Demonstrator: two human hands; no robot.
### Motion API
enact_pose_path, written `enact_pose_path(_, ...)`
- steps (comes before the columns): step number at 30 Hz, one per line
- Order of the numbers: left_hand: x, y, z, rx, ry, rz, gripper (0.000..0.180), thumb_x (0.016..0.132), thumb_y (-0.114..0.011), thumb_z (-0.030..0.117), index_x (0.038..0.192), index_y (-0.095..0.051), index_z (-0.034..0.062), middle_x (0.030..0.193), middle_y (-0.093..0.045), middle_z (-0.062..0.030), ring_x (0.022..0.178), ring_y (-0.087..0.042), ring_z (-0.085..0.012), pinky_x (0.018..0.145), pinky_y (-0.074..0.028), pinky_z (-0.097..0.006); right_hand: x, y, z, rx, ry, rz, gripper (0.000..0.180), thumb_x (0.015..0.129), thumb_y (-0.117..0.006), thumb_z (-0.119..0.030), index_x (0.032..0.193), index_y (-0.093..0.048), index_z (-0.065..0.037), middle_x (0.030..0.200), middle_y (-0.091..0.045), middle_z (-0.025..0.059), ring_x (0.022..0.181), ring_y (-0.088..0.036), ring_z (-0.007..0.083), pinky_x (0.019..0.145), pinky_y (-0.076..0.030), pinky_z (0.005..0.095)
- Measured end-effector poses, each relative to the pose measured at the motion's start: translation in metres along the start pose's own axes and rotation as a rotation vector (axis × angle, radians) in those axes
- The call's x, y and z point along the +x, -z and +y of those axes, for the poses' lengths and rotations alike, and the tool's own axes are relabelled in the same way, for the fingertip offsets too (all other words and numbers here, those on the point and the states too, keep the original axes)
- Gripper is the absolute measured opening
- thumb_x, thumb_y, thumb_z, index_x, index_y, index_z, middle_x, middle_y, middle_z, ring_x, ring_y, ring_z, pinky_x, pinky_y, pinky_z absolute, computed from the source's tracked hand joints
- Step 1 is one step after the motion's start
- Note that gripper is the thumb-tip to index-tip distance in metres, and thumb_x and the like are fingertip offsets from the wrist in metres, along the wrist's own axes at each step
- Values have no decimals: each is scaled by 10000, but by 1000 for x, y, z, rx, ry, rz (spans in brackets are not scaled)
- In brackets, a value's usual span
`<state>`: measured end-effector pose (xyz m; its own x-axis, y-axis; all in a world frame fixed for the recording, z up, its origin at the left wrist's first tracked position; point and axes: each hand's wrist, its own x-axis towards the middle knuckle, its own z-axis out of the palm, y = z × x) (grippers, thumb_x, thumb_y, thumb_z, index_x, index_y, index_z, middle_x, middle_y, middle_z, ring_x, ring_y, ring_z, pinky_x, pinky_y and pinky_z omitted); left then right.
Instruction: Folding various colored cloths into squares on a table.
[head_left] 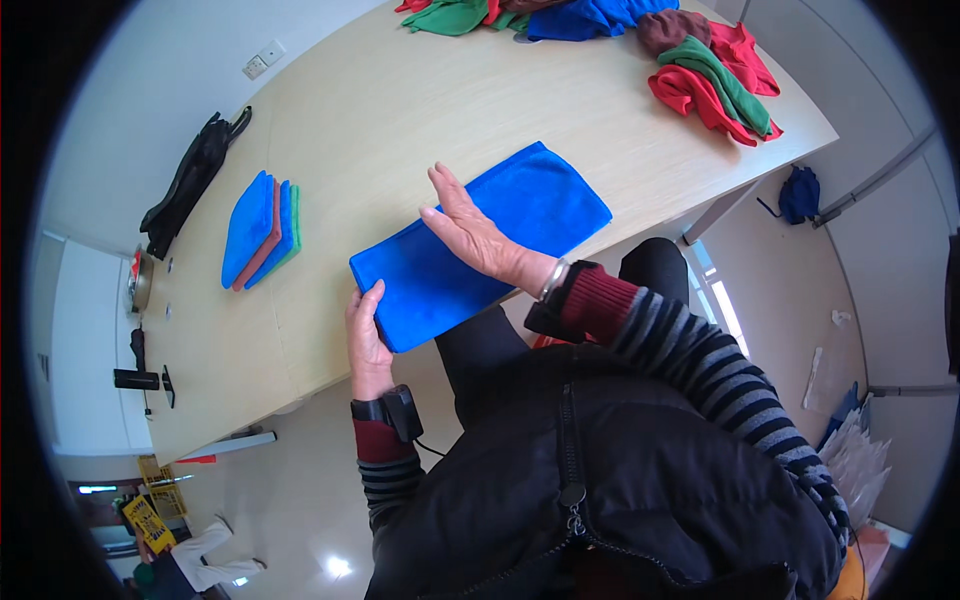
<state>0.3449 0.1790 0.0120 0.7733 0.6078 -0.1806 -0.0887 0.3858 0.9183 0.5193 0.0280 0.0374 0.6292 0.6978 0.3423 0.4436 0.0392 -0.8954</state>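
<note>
A blue cloth (pixel 550 205), folded into a long rectangle, lies slantwise along the near edge of the light wood table. My left hand (pixel 366 330) grips its left end, thumb on top and the other fingers mostly hidden beside or beneath the edge. Over the middle of the cloth is my right hand (pixel 472 235), open with straight fingers and holding nothing. Whether its palm edge presses on the fabric, I cannot tell.
Several folded cloths in blue, brown and green form a stack (pixel 255 235) at left. Crumpled red, green and brown cloths (pixel 715 80) lie far right, with a blue cloth heap (pixel 590 18) beside them. A black umbrella (pixel 195 180) rests at the table's left edge.
</note>
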Motion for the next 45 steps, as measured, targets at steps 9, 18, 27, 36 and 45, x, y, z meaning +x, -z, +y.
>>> enact_pose_path(9, -1, -38, 41, -24, -51, -49, 404, 927, -660, 178, 1269, -571, -18, 1167, -660, -114, 1018, -657, -197, 894, -539, -338, 10, -21, 24, -121, -99, -48, 776, 1043, -365, -524, 1548, -206, 43, 1630, -155, 252, 1531, -115, 348, 1242, -116, 380)
enact_pose_path(18, 33, -135, 66, 225, -119, -267, 239, 928, -656, 222, 1063, -632, 26, 939, -666, -41, 851, -654, -131, 769, -530, -275, -21, 54, 5, 434, -116, 58, 684, 1062, -373, -479, 1538, -275, 2, 1554, -357, 203, 1453, -342, 308, 1195, -272, 408)
enact_pose_path(27, 68, -237, 10, 593, -10, -395, 191, 917, -659, 230, 830, -602, 70, 730, -631, -47, 555, -631, -156, 486, -516, -281, -78, 130, 11, 805, -365, 237, 739, 1022, -435, -548, 1516, -320, -11, 1482, -426, 204, 1364, -456, 324, 1129, -370, 412)
enact_pose_path(36, 64, -248, -14, 453, 16, -406, 226, 951, -622, 218, 849, -590, 19, 717, -628, -61, 555, -641, -177, 510, -532, -272, -73, 155, 11, 380, -512, 279, 838, 918, -644, -518, 1493, -369, 26, 1369, -528, 214, 1275, -527, 308, 1038, -455, 395)
enact_pose_path(45, 108, -132, -12, 892, -629, -145, 246, 974, -648, 241, 994, -612, -2, 932, -664, -56, 915, -632, -142, 833, -503, -308, -39, 168, 16, 157, -617, 95, 687, 821, -771, -273, 1376, -522, 48, 1222, -632, 222, 1016, -669, 303, 839, -565, 356)
